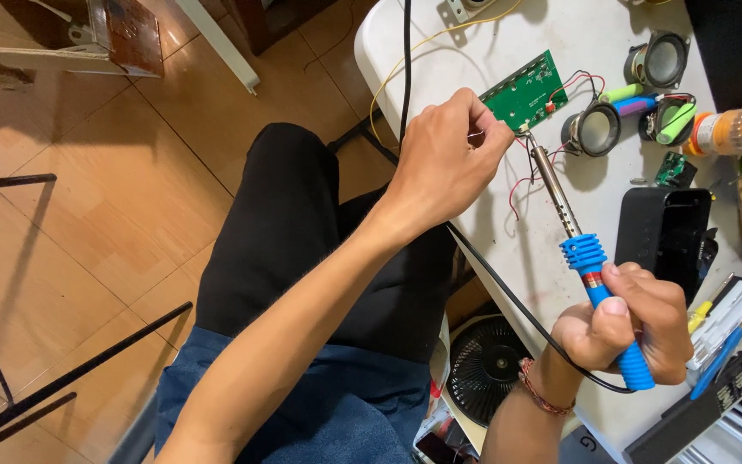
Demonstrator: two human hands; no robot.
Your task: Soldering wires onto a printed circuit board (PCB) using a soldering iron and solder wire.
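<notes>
Fingers of right hand clenched soldering iron; left hand pinched green circuit board edge; tip needed steady contact at joint.

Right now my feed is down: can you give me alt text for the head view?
The right hand holds a blue-handled soldering iron with its tip at the corner of a green circuit board, where the left hand pinches something too small to tell. Small round speakers and cylindrical cells lie nearby on the white table.
</notes>
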